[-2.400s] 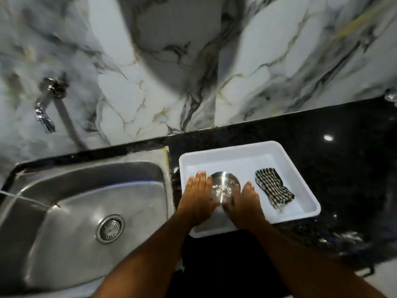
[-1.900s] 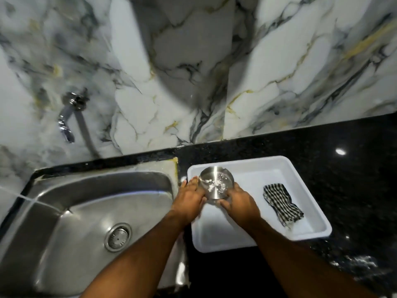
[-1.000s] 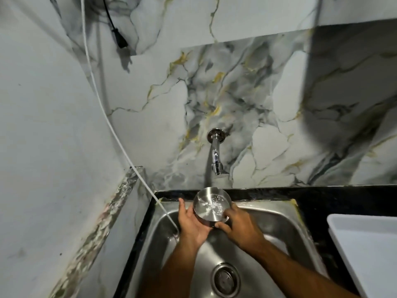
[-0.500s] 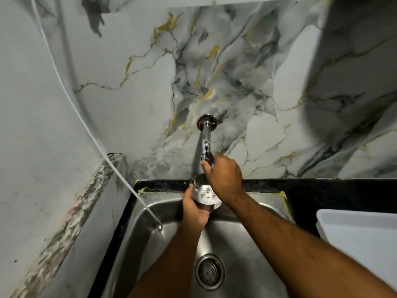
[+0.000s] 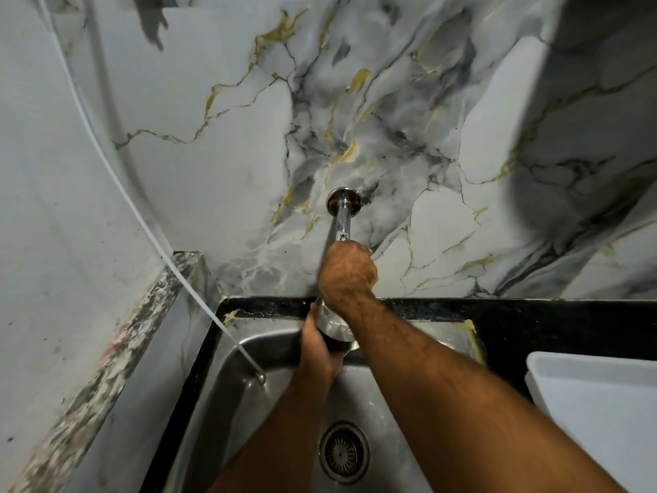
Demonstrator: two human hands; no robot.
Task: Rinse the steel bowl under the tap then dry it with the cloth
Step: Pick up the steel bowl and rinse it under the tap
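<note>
Right hand (image 5: 347, 274): you are closing it round the tap (image 5: 343, 217) at centre frame, fingers curled over the lower end; the handle itself is hidden under your knuckles.
Left hand (image 5: 317, 345): you are gripping the bowl (image 5: 332, 325) from its left side, fingers wrapped on the wall, just below your right wrist.
Bowl: you are holding it over the back edge of the sink (image 5: 273, 403), centre of frame, under the tap; most of it is covered by your right forearm.
Water: no stream showing; cannot tell whether the tap is running yet.
Cloth: not in view. Only a corner of the white tray (image 5: 590, 393) is showing at lower right.
Other: a white hose (image 5: 149, 225) is running from upper left down into the sink's left side; the drain (image 5: 344, 452) is sitting at lower centre.
Progress: you are at the start of the rinse, by my reading — bowl placed, tap in hand.
Left to do: getting water over the bowl, shutting the tap, then fetching the cloth and drying. Drying is not begun.
</note>
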